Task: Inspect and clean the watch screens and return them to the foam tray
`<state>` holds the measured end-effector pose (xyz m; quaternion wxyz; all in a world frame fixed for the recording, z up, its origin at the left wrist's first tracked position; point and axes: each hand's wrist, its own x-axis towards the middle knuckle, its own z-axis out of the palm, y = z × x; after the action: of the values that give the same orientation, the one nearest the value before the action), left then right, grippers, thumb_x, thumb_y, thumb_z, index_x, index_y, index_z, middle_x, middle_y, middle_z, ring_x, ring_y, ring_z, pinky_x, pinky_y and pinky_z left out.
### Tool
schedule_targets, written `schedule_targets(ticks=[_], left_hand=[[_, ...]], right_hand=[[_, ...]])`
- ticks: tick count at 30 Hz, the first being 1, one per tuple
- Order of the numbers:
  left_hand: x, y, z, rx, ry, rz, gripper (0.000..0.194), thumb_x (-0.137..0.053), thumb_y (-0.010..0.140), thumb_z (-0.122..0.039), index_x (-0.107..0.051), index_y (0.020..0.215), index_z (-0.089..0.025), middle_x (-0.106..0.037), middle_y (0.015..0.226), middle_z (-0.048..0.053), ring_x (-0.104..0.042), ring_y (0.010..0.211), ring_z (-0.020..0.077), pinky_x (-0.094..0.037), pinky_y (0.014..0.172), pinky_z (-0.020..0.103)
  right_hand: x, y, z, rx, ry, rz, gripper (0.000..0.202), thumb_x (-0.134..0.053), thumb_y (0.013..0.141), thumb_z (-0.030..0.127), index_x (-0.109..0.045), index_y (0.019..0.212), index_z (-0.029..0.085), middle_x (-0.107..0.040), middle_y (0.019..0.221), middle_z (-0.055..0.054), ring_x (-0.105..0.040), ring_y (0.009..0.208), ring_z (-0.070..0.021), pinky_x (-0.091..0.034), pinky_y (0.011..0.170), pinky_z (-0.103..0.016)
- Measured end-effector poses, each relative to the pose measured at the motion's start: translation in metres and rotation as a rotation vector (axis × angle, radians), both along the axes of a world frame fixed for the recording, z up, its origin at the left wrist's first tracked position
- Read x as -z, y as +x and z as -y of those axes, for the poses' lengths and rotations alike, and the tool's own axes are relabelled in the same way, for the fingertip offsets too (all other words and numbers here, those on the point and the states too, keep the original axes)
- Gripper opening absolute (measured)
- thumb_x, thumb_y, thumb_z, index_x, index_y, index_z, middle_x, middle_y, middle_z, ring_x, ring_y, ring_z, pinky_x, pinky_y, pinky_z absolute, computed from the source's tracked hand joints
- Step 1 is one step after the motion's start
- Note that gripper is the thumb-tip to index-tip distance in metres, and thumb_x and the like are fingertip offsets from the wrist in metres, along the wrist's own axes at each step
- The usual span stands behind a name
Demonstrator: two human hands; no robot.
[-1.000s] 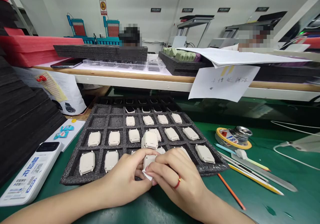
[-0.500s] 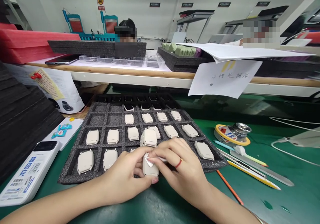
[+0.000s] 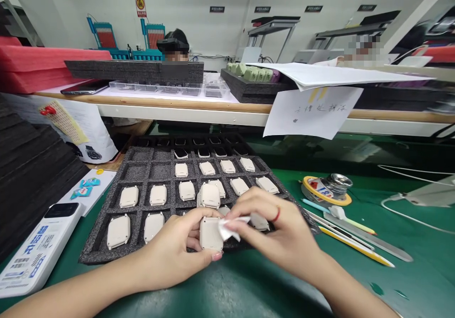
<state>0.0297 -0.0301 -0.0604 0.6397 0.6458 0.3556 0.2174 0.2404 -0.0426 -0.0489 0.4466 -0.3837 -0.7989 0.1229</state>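
My left hand (image 3: 177, 242) grips a cream watch case (image 3: 210, 235) by its edges, its back facing up, in front of the foam tray. Pinched between the fingers of my right hand (image 3: 272, 218) is a crumpled white wipe (image 3: 229, 228), at the right edge of that case. The black foam tray (image 3: 92, 235) holds several more cream watch cases, one per visible pocket in most places. Another watch case (image 3: 209, 196) lies raised on top of the tray just beyond my hands. My right hand hides part of the tray's right side.
To the right lie a tape roll (image 3: 322, 192) with a metal pot on it, a yellow pen (image 3: 359, 247) and a steel ruler (image 3: 387, 244). A white power bank (image 3: 42, 247) is at the left. Behind, a shelf edge (image 3: 213, 113) crosses the view; a person (image 3: 174, 43) is beyond it.
My right hand has moved right with the white wipe, from the middle of the watch case to its right edge. The left hand keeps its hold; the view has shifted slightly.
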Motion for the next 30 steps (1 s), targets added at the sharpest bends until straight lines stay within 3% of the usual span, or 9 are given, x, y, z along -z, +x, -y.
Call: schedule_targets(ticks=[4,6,11,14,17,20,22,26,30], left_hand=[[0.002,0.0,0.0,0.001,-0.023,0.01,0.043,-0.067,0.082,-0.017,-0.054,0.122,-0.021,-0.066,0.098,0.002,-0.068,0.085,0.0156,-0.058,0.08,0.029],[0.003,0.0,0.0,0.002,-0.005,-0.001,0.043,-0.067,0.082,-0.018,-0.054,0.123,-0.021,-0.066,0.098,0.002,-0.068,0.087,0.0162,-0.058,0.081,0.03],[0.004,-0.001,0.001,-0.015,0.013,-0.027,0.047,-0.068,0.083,-0.02,-0.054,0.127,-0.023,-0.065,0.099,0.003,-0.066,0.086,0.0159,-0.057,0.078,0.029],[0.003,-0.001,0.0,-0.007,0.007,-0.016,0.043,-0.067,0.082,-0.018,-0.056,0.124,-0.022,-0.067,0.101,0.003,-0.066,0.087,0.0158,-0.056,0.079,0.028],[0.002,0.0,0.0,-0.003,-0.001,-0.013,0.043,-0.067,0.082,-0.016,-0.058,0.123,-0.023,-0.068,0.104,0.003,-0.066,0.09,0.0161,-0.056,0.082,0.029],[0.002,0.0,0.0,-0.022,-0.001,-0.035,0.046,-0.067,0.08,-0.016,-0.057,0.124,-0.024,-0.066,0.099,0.002,-0.064,0.084,0.0148,-0.056,0.08,0.029],[0.002,0.0,0.001,-0.031,0.009,-0.036,0.045,-0.068,0.08,-0.015,-0.058,0.123,-0.023,-0.064,0.095,0.001,-0.063,0.08,0.014,-0.056,0.077,0.029],[0.003,0.002,0.002,-0.018,0.013,0.005,0.043,-0.066,0.081,-0.015,-0.057,0.122,-0.02,-0.066,0.093,0.001,-0.064,0.079,0.0136,-0.056,0.075,0.027],[0.005,0.002,0.001,-0.028,0.018,0.018,0.043,-0.064,0.08,-0.012,-0.057,0.122,-0.02,-0.064,0.087,-0.001,-0.064,0.076,0.0116,-0.055,0.071,0.023]], right_hand=[[0.016,-0.017,0.007,-0.039,0.124,0.13,0.01,-0.062,0.092,0.014,-0.065,0.085,0.021,-0.07,0.08,-0.003,-0.062,0.073,-0.017,-0.052,0.067,-0.033],[0.016,-0.02,0.007,0.01,0.057,0.076,0.01,-0.063,0.091,0.014,-0.063,0.084,0.021,-0.069,0.078,-0.001,-0.062,0.07,-0.0155,-0.052,0.063,-0.029],[-0.01,0.006,0.002,-0.017,-0.603,-0.269,0.017,-0.072,0.084,0.03,-0.062,0.096,0.022,-0.073,0.085,-0.003,-0.072,0.076,-0.0169,-0.061,0.066,-0.026],[-0.025,0.029,0.004,-0.018,-0.772,-0.339,0.028,-0.075,0.08,0.043,-0.066,0.093,0.02,-0.076,0.081,-0.006,-0.075,0.073,-0.0204,-0.063,0.065,-0.029],[-0.031,0.039,0.006,0.147,-0.551,-0.174,0.023,-0.075,0.08,0.042,-0.068,0.077,0.021,-0.072,0.07,-0.004,-0.071,0.065,-0.0201,-0.06,0.06,-0.03],[-0.028,0.03,0.009,0.271,-0.075,0.042,0.015,-0.069,0.082,0.025,-0.059,0.072,0.022,-0.073,0.09,-0.006,-0.07,0.087,-0.0242,-0.057,0.076,-0.037],[-0.021,0.018,0.011,0.253,0.126,0.126,0.016,-0.063,0.082,0.014,-0.052,0.074,0.023,-0.072,0.095,-0.006,-0.067,0.1,-0.0258,-0.053,0.084,-0.039],[-0.003,-0.009,0.017,0.098,0.135,0.21,0.013,-0.061,0.087,0.01,-0.057,0.085,0.021,-0.067,0.077,-0.002,-0.062,0.076,-0.0192,-0.049,0.067,-0.033],[0.013,-0.025,0.018,-0.029,0.184,0.201,0.008,-0.064,0.091,0.011,-0.063,0.093,0.019,-0.07,0.083,-0.003,-0.057,0.073,-0.0172,-0.045,0.065,-0.032]])
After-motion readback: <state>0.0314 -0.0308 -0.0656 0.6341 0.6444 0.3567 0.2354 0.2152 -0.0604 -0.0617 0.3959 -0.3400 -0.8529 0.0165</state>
